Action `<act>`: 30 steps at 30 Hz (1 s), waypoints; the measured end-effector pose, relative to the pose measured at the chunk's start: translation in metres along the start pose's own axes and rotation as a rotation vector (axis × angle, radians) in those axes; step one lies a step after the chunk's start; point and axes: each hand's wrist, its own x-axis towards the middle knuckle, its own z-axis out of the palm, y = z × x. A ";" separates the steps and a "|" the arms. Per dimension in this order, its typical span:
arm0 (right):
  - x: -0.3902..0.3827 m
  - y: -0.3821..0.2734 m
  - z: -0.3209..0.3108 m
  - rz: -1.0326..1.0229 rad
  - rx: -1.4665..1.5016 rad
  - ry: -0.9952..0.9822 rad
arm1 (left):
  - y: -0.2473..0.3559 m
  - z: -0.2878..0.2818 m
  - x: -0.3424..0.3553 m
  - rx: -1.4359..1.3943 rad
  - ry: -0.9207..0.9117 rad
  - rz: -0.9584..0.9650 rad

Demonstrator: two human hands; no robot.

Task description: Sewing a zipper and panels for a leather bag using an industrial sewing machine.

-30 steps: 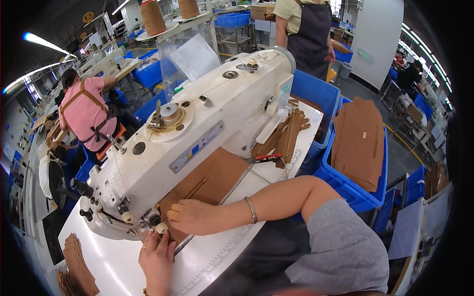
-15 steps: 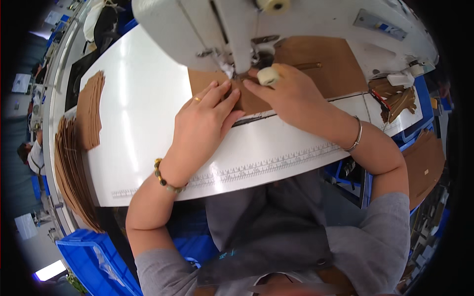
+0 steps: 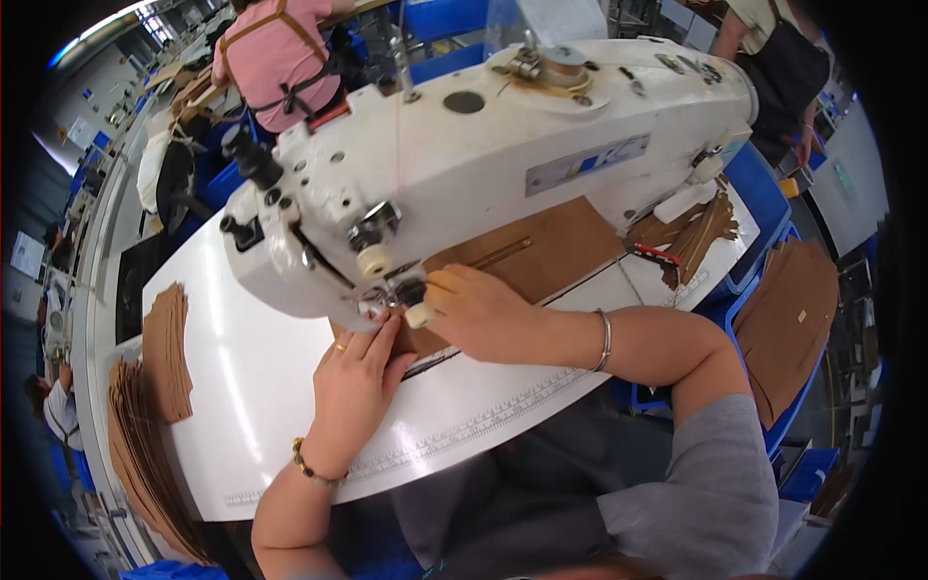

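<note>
A white sewing machine (image 3: 454, 145) stands over a flat brown panel (image 3: 570, 256), which lies under its needle area and has a narrow strip-like slot in it. My left hand (image 3: 350, 391) rests on the panel's near left part, fingers stretched toward the presser foot. Just right of the needle, my right hand (image 3: 483, 314) is held with curled fingers beside a cream roller (image 3: 419, 315) and a dark round part. Its fingertips are partly hidden there, so what they grip cannot be made out.
Stacked brown pieces (image 3: 168, 358) lie on the white table (image 3: 251, 425) at the left, with a thicker stack (image 3: 135, 454) beside its edge. Brown scraps and red-handled snips (image 3: 657, 255) lie at the right. More brown panels (image 3: 788, 329) hang beyond. Two people stand behind the machine.
The view has tilted up, showing the whole machine and the people behind it. My right hand's fingers are more curled beside the roller; my left hand stays on the panel near the needle.
</note>
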 end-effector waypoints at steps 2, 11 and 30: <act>-0.001 -0.001 0.002 0.011 -0.049 -0.067 | 0.000 0.000 0.001 0.030 0.031 0.044; 0.005 -0.001 0.004 0.010 -0.008 -0.053 | 0.002 -0.006 0.001 -0.009 -0.008 0.041; -0.005 -0.010 0.027 0.097 -0.086 -0.083 | 0.000 0.004 -0.001 -0.009 -0.026 0.031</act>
